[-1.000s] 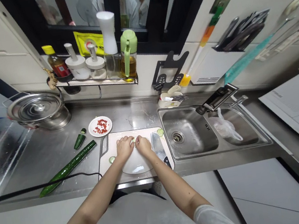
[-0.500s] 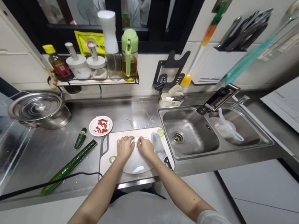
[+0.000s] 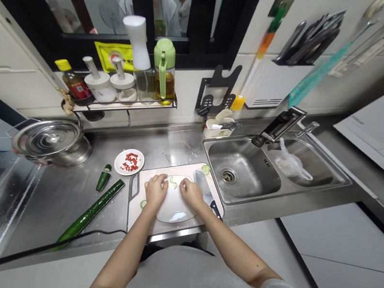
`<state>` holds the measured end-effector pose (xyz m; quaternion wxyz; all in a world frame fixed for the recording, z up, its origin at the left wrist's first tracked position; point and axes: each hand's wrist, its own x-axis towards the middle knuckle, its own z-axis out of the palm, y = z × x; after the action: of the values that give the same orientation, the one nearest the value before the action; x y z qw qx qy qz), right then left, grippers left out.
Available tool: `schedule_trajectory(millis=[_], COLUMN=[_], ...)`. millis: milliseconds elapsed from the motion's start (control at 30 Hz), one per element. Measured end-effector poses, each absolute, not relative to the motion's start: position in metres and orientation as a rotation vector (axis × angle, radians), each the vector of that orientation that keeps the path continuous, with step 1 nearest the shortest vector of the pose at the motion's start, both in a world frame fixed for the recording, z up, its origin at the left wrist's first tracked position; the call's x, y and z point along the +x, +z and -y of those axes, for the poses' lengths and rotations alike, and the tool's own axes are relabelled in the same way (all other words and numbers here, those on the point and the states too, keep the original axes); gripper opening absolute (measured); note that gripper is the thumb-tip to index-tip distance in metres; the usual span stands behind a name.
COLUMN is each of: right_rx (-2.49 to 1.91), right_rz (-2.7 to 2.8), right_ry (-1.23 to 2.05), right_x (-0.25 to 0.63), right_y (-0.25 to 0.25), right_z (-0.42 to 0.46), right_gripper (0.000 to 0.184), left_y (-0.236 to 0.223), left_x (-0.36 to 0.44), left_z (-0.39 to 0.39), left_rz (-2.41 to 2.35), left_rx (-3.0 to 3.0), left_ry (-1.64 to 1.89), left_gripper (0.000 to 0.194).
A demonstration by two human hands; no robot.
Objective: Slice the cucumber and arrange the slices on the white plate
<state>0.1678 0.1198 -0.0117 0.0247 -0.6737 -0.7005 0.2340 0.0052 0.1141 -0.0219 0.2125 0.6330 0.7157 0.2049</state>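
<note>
My left hand point(image 3: 155, 190) and my right hand point(image 3: 189, 191) rest on either side of a white plate point(image 3: 173, 206) that lies on the cutting board point(image 3: 139, 188). A few pale green cucumber slices point(image 3: 172, 182) lie on the far part of the plate, between the two hands. Both hands have their fingers curled at the plate's rim; whether they grip it I cannot make out. A cleaver point(image 3: 204, 188) lies on the board just right of my right hand. Single cucumber slices sit at the board's left point(image 3: 143, 203) and far right corner point(image 3: 205, 168).
A long cucumber half point(image 3: 88, 214) and a short cucumber end point(image 3: 102, 180) lie left of the board, beside a small plate of red chopped bits point(image 3: 129, 162). A pot point(image 3: 51, 142) stands far left. The double sink point(image 3: 248, 174) is right. A black cable point(image 3: 47, 246) runs along the counter's front.
My hands have drawn apart from the middle of the plate to its two sides, leaving the cucumber slices lying on it.
</note>
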Motion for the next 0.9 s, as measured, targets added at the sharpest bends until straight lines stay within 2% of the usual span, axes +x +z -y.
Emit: schedule_trajectory(millis=[200, 400, 900], right_rx=[-2.023, -1.931, -1.805], right_rz=[2.003, 1.851, 1.919], right_ry=[0.77, 0.804, 0.84], right_x=[0.202, 0.228, 0.214], right_y=[-0.005, -0.006, -0.001], right_z=[-0.093, -0.073, -0.066], right_gripper=[0.027, 0.029, 0.027], left_y=[-0.028, -0.041, -0.05], left_x=[-0.049, -0.091, -0.052], left_z=[-0.069, -0.029, -0.019], left_rz=[-2.07, -2.172, -2.228], left_rx=[1.625, 1.569, 1.743], left_ry=[0.716, 0.655, 0.4], left_gripper=[0.029, 0.031, 0.027])
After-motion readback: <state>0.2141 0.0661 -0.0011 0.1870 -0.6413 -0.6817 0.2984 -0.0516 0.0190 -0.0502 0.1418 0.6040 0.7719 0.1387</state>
